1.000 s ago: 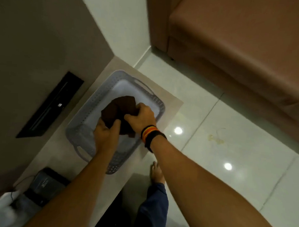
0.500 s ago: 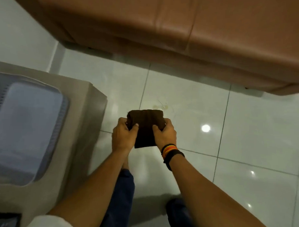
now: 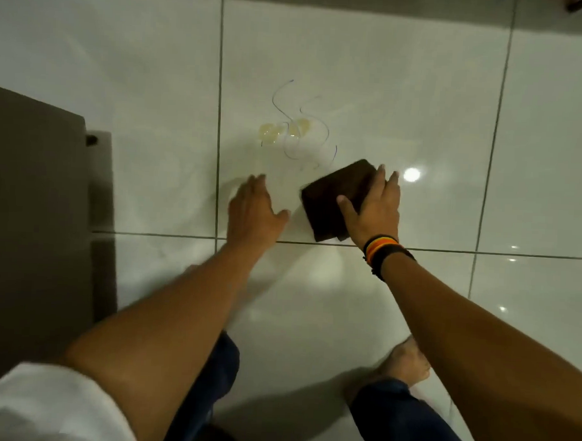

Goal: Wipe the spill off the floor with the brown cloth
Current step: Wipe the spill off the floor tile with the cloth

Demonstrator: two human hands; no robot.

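Note:
A yellowish spill (image 3: 286, 133) with thin wet streaks lies on the white tiled floor (image 3: 388, 91). The folded brown cloth (image 3: 330, 195) rests low over the floor just below and right of the spill, a short gap from it. My right hand (image 3: 373, 207), with striped bands at the wrist, grips the cloth from its right side, fingers over its top. My left hand (image 3: 253, 212) is spread flat on the floor left of the cloth, holding nothing, below the spill.
A grey-brown cabinet side (image 3: 32, 225) stands along the left edge. My knees in blue trousers (image 3: 209, 383) and a bare foot (image 3: 407, 362) are at the bottom. Bright light spots reflect on the tiles at the right.
The view dropped close to the floor. My left hand let go of the cloth and went down to the tiles. My right hand carried the cloth down beside the spill.

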